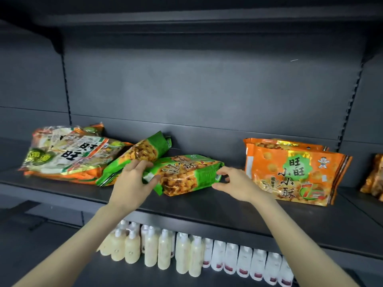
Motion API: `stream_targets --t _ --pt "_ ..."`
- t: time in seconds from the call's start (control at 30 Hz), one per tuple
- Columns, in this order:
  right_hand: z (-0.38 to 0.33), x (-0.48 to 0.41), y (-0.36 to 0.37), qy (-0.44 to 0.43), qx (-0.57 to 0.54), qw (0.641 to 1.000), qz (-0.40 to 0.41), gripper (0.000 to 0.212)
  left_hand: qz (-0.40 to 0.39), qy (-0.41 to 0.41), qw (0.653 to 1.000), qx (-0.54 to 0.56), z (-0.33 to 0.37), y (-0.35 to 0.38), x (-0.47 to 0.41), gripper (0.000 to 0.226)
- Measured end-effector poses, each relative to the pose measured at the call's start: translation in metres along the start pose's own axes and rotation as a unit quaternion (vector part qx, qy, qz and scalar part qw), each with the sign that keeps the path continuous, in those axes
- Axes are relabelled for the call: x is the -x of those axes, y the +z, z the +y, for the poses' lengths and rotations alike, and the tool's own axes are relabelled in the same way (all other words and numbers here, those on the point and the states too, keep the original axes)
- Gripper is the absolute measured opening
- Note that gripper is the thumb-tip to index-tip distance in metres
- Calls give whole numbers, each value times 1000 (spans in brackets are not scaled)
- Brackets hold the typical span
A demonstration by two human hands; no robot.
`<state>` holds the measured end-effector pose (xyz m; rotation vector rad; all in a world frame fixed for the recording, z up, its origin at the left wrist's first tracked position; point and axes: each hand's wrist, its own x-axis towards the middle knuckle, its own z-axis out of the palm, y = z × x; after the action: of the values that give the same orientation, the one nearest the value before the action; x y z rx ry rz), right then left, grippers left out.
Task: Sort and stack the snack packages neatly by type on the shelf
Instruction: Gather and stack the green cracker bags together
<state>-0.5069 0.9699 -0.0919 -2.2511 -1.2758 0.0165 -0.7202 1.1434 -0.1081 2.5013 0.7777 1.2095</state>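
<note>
A green-and-orange snack bag lies on the dark shelf at the middle. My left hand grips its left end, thumb under the white seal. My right hand touches its right end with fingers curled and apart. Behind it a second green bag leans tilted against a pile of white-and-orange bags at the left. Orange bags are stacked flat at the right.
Another orange-brown bag shows at the far right edge. Below the shelf stand rows of cream-coloured bottles and white bottles. An upper shelf overhangs the space.
</note>
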Motion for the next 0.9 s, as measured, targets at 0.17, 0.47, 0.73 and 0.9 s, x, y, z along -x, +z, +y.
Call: stream_targets --t 0.17,0.47,0.73,0.9 --pt "-16 -14 29 34 -36 998 45 66 64 -16 997 -43 -34 -6 -13 59" --pt "-13 -49 40 120 -47 990 56 86 -65 -129 989 41 -67 9 -50 84" --pt "0 -72 48 185 -110 973 88 89 -117 -188 974 41 -68 17 -77 80" --pt "13 -73 51 208 -126 964 110 79 -69 -138 988 14 -67 38 -75 68"
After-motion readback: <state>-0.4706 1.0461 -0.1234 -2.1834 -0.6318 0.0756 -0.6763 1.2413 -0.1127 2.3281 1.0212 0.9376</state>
